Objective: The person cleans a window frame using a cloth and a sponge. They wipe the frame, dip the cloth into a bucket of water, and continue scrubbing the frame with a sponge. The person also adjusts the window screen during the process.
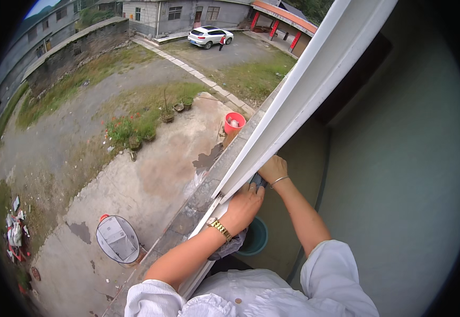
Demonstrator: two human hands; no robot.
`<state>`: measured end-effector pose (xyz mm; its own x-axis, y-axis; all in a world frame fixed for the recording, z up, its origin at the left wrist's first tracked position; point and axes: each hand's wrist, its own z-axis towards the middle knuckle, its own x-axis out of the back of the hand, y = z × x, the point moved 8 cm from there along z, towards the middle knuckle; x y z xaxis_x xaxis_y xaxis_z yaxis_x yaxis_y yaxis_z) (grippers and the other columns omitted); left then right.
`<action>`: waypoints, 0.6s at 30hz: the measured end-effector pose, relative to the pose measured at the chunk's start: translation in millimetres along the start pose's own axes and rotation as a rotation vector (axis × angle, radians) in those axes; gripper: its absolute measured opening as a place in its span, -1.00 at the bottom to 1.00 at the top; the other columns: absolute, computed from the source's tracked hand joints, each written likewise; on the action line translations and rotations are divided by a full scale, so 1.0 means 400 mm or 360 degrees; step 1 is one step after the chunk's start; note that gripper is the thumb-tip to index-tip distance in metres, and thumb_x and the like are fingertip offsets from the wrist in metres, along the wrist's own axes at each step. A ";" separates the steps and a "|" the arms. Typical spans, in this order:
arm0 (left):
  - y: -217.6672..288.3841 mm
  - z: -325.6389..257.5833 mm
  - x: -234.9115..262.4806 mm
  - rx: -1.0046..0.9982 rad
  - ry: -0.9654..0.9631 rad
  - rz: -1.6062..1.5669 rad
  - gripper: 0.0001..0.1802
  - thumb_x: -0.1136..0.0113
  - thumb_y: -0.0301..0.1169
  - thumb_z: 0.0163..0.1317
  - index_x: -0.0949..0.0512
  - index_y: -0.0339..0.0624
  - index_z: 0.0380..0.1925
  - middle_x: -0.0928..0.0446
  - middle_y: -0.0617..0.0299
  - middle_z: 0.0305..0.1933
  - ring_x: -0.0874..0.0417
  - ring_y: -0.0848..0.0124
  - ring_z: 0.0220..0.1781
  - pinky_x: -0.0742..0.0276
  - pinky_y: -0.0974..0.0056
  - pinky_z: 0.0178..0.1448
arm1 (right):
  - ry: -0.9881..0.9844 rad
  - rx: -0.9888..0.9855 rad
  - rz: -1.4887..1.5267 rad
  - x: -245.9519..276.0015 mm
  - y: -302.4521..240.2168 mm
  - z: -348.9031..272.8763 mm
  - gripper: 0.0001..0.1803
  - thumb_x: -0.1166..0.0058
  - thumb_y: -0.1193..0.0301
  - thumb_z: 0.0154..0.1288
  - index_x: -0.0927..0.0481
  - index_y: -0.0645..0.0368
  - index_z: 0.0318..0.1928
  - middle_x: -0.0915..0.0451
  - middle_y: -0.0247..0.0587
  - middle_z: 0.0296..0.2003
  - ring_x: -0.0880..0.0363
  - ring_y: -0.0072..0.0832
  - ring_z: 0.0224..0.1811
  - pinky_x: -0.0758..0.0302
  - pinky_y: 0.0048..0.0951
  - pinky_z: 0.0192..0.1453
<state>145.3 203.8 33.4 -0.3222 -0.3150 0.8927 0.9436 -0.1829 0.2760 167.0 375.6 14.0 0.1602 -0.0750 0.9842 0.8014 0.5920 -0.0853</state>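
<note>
Cloth (260,180) sits beside the white frame (317,74), between the left hand (244,205), fingers (251,188) closed on it, and the right hand (273,169), whose half-hidden grip I cannot tell.

Smooth window frame (296,98), glossy metal watch (220,229); bundle (259,180) apparently matt cloth.

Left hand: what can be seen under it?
Part of a bluish-grey item, perhaps cloth, shows at the edge of the left hand; anything directly beneath the hand is covered.
</note>
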 end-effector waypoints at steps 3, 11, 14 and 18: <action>-0.011 0.010 -0.031 0.0059 -0.0140 -0.0095 -0.54 -0.12 -0.58 0.08 -0.47 -0.34 0.06 -0.57 0.00 -0.03 -0.54 0.07 0.03 -0.55 0.22 0.06 | -0.0020 -0.0062 0.0065 -0.006 0.005 0.023 -0.72 0.06 0.31 0.24 -0.51 0.29 -0.21 -0.66 0.33 -0.35 -0.68 0.16 -0.22 -0.57 0.09 -0.04; 0.005 -0.203 0.060 -0.0011 -0.0418 -0.0475 -0.55 -0.20 -0.57 -0.01 -0.55 -0.30 -0.02 -0.63 0.02 -0.17 -0.59 0.07 -0.11 -0.57 0.09 0.06 | -0.0300 -0.0051 0.0390 0.030 -0.132 -0.200 -0.75 0.04 0.31 0.25 -0.55 0.21 -0.20 -0.66 0.24 -0.36 -0.65 0.17 -0.21 -0.54 0.08 -0.01; 0.043 -0.309 0.083 -0.0139 -0.0705 -0.0695 -0.57 -0.20 -0.53 0.00 -0.58 -0.27 -0.03 -0.64 0.01 -0.31 -0.62 0.07 -0.18 -0.59 0.08 0.01 | -0.0409 0.0127 0.0754 0.049 -0.206 -0.327 -0.80 0.00 0.33 0.28 -0.56 0.22 -0.29 -0.63 0.11 -0.46 -0.62 0.14 -0.32 -0.54 0.05 -0.16; 0.086 -0.425 0.133 -0.0279 -0.1234 -0.1005 -0.59 -0.18 -0.49 0.02 -0.61 -0.24 -0.04 -0.64 0.01 -0.39 -0.63 0.06 -0.17 -0.59 0.06 -0.02 | -0.0677 0.0224 0.1354 0.064 -0.306 -0.507 -0.83 0.01 0.39 0.33 -0.51 0.26 -0.30 -0.57 -0.07 -0.53 -0.59 -0.25 -0.49 -0.50 -0.28 -0.32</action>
<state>147.7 22.5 30.1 -0.5608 0.5664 0.6039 0.5733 -0.2606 0.7768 189.8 138.4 18.4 0.4112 0.7051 0.5777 0.4326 0.4069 -0.8046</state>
